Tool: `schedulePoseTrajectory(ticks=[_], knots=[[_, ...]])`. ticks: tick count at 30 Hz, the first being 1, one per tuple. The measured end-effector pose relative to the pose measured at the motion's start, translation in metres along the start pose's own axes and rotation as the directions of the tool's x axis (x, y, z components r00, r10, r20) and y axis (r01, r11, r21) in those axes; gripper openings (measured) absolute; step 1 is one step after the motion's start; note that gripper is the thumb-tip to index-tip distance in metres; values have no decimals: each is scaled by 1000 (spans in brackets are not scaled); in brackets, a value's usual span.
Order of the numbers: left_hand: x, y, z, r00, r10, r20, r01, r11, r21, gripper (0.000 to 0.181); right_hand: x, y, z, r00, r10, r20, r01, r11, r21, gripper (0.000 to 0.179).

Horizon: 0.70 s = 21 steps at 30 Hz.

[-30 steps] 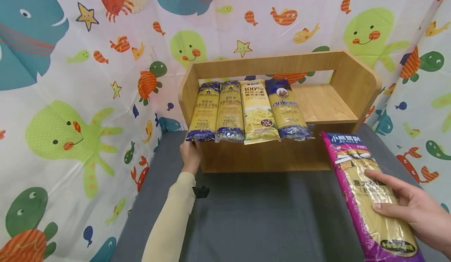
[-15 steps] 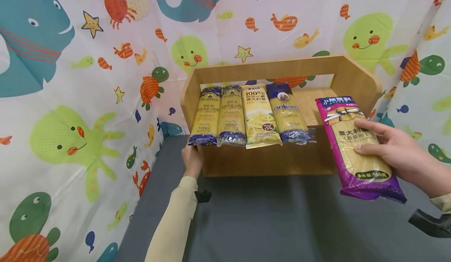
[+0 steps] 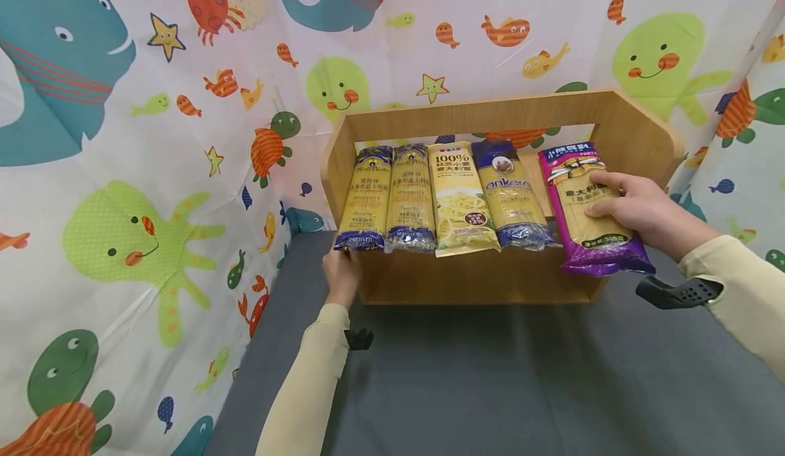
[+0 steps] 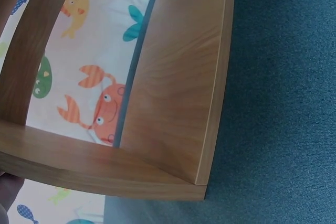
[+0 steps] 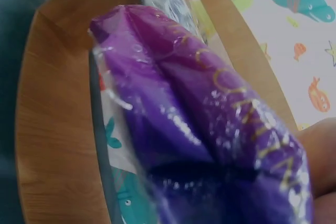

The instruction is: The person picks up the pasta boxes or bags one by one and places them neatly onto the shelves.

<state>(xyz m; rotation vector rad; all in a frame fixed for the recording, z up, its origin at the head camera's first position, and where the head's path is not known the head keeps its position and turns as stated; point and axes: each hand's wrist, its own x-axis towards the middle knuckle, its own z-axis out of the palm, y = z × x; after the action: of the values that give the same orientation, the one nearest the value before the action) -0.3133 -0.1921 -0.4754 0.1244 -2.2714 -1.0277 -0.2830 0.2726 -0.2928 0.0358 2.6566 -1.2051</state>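
My right hand (image 3: 644, 210) grips a purple pack of spaghetti (image 3: 589, 204) by its right side, thumb and fingers over the front. The pack leans over the right end of the upper board of a wooden shelf (image 3: 478, 285), its lower end sticking out past the front edge. Its purple end fills much of the right wrist view, with some fingers (image 5: 320, 156) beside it. My left hand (image 3: 341, 275) holds the shelf's left side panel, just below the leftmost spaghetti pack (image 3: 364, 200); its fingertips are mostly hidden in the head view. A bit of that hand shows beside the panel (image 4: 105, 174).
On the upper board lie another blue-ended spaghetti pack (image 3: 411, 200), a cream pasta pack (image 3: 463, 200) and a blue-topped pasta pack (image 3: 512, 197), side by side. The shelf stands on a dark grey table (image 3: 454, 381). A sea-animal curtain (image 3: 184, 238) hangs behind and at the sides.
My right hand has carried the purple spaghetti pack up, left and inward, from in front of the shelf to its upper board. The left hand has kept its place on the shelf.
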Motion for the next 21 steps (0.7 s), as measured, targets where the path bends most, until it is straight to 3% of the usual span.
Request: schedulePoseTrajectory(ticks=[21], knots=[[0, 3, 0, 1000, -11, -9, 11, 1000, 12, 23, 47, -16, -8, 994, -37, 102, 43, 998, -52, 78]])
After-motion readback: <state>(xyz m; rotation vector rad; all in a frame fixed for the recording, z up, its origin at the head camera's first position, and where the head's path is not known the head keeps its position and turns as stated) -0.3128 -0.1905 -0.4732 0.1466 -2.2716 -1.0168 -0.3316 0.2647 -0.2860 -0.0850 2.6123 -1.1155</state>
